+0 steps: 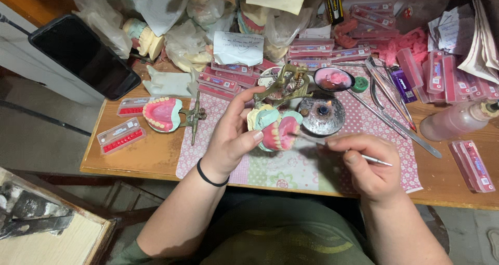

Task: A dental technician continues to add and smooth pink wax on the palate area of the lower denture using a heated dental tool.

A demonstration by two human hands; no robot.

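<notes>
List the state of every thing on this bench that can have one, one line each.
Left hand: gripping the denture model.
Right hand: pinching a thin metal tool.
Denture model: held up, teeth facing the tool.
Metal tool: tip at the teeth.
Burner: lit, small flame.
Phone: screen dark.
Second denture model: lying on the table, untouched.

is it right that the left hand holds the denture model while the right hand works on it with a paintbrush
Not quite. The head view shows the right hand holding a thin metal tool, not a paintbrush. The left hand does hold the denture model.
</notes>
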